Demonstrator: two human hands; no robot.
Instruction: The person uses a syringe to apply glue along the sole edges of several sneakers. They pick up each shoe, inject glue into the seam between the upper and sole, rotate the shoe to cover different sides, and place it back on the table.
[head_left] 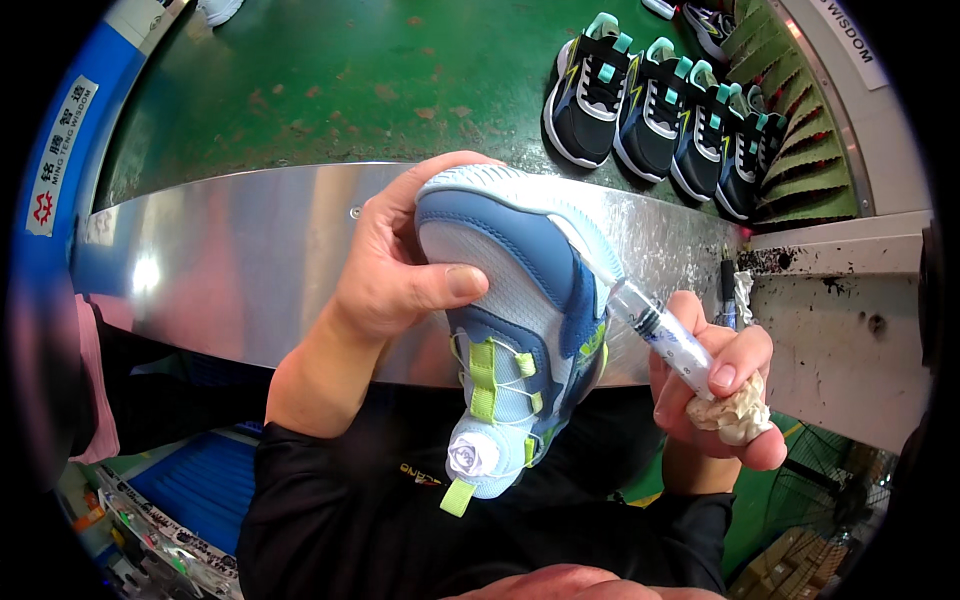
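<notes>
My left hand [395,265] grips a light-blue and white sneaker [500,245] by its toe end, thumb across the upper and fingers behind the sole. The shoe has darker blue panels, lime-green loops and white paper stuffed in its opening, which points toward me. In my right hand [725,365] is a clear plastic syringe [672,338], closed between thumb and fingers. Its tip meets the shoe's side near the edge of the sole. A crumpled cream-coloured wad [735,412] sits at the syringe's rear end, against my right fingers.
Several black sneakers [590,100] with mint loops stand in a row on the green belt [330,90] at the far right, beside overlapping green flaps [805,150]. A metal ledge [260,270] runs between me and the belt. A pen-like tool [728,290] stands by the right-hand machine frame [840,330].
</notes>
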